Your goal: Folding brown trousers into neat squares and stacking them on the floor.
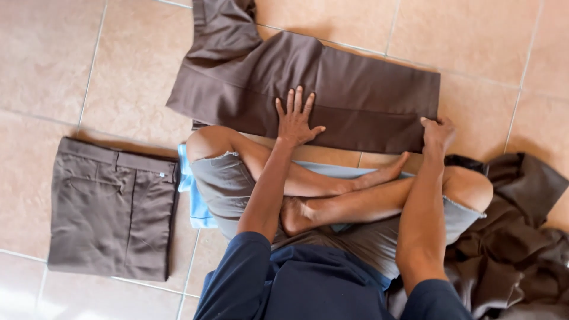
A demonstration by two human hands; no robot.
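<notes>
Dark brown trousers [349, 95] lie spread flat on the tiled floor in front of my crossed legs. My left hand [294, 118] presses flat on the cloth near its middle, fingers spread. My right hand [437, 133] grips the near right corner of the trousers' hem end. The waist part bunches up toward the top of the view.
A folded grey-brown pair of trousers [112, 207] lies on the floor at the left. A heap of dark brown clothes [515, 237] sits at the right beside my knee. I sit cross-legged on a light blue cloth [195, 207]. Beige floor tiles [59, 59] surround everything.
</notes>
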